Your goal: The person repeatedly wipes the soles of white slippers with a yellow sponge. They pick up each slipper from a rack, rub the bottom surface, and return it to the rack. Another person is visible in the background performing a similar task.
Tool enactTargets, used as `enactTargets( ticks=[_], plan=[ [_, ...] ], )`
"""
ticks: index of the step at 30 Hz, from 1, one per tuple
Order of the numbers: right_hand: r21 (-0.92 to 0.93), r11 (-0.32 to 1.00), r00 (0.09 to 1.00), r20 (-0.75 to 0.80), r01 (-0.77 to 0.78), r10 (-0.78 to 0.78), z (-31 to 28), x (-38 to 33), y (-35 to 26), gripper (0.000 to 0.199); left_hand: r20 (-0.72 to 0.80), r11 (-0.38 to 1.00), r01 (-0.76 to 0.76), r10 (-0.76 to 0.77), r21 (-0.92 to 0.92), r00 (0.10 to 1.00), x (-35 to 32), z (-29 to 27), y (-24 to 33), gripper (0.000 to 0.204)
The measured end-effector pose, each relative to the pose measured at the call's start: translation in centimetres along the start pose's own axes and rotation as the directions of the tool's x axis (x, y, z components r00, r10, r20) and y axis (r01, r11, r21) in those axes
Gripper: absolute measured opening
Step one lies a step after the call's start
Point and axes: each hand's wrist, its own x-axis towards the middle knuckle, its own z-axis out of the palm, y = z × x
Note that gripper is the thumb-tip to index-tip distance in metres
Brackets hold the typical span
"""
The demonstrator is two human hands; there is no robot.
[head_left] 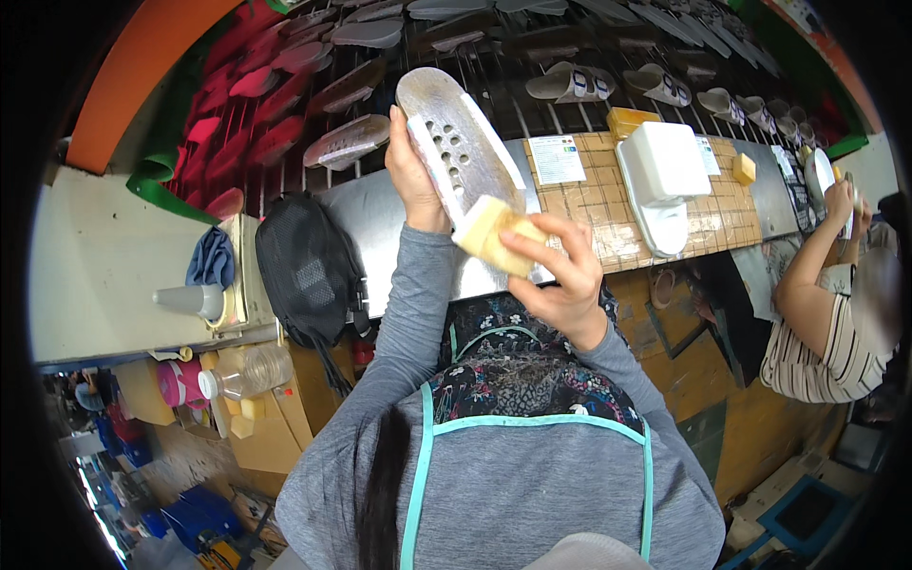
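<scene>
My left hand [416, 180] is closed around the left edge of a shoe sole [448, 106], holding it tilted up above the metal bench. The sole is brownish with white edging and has several round holes in its middle. My right hand [572, 277] pinches a pale yellow block of sponge [496, 236]. The sponge is at the sole's near end and covers part of it. I cannot tell whether the two are pressed together.
Beyond the bench [366, 204], a rod rack carries pink soles [277, 138], grey soles [369, 34] and sandals [570, 84]. Right stands a white container [665, 163] on a patterned mat [594, 214]. A black bag [306, 261] is left. A co-worker [826, 313] works far right.
</scene>
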Motion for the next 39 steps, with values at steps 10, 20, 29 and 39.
enactTargets(
  ticks=[10, 20, 29, 39],
  plan=[
    [0.011, 0.979, 0.961, -0.188, -0.203, 0.201, -1.7, -2.4, 1.6, 0.049, 0.081, 0.992, 0.124, -0.126, 0.033, 0.989, 0.2, -0.7, -1.1, 0.054],
    [-0.01, 0.983, 0.967, -0.182, -0.182, 0.177, -4.1, -3.1, 1.2, 0.047, 0.04, 0.99, 0.092, -0.097, 0.111, 0.994, -0.8, 3.0, -0.9, 0.048],
    [-0.078, 0.978, 0.933, -0.323, -0.195, 0.16, -5.3, 1.9, 4.5, 0.047, 0.249, 0.937, 0.007, -0.1, 0.348, 0.963, -4.3, 6.1, -5.9, 0.045],
    [0.108, 0.884, 0.879, -0.105, -0.454, 0.465, -4.9, -5.4, 2.1, 0.038, -0.122, 0.917, -0.126, 0.184, 0.379, 0.975, 9.3, -3.5, -4.7, 0.033]
  ],
)
